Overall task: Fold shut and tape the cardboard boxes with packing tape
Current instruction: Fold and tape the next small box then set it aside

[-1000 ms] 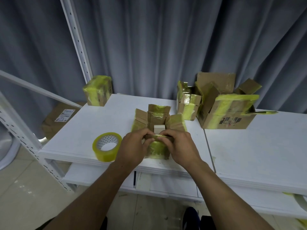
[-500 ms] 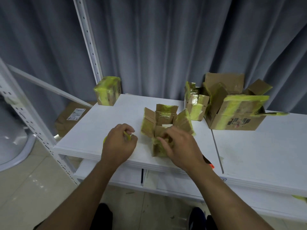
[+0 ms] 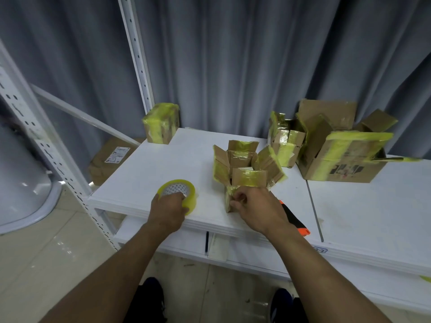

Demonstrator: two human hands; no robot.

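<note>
A small cardboard box [image 3: 245, 167] with yellow tape scraps stands near the front of the white table [image 3: 163, 164], its four top flaps standing open. My right hand [image 3: 254, 207] curls against the box's near side, its fingers holding the front lower edge. To the left, my left hand [image 3: 169, 209] grips the near rim of a yellow packing tape roll [image 3: 179, 191] lying flat on the table.
A taped shut box [image 3: 161, 123] sits at the back left corner. A small open box [image 3: 285, 141] and a larger open box [image 3: 340, 157] stand at the back right. An orange and black cutter [image 3: 295, 221] lies by my right wrist. White shelf uprights [image 3: 137, 57] rise on the left.
My left hand left the box, moved left and took hold of the tape roll. My right hand slid down to the box's front side. The near flap has sprung up.
</note>
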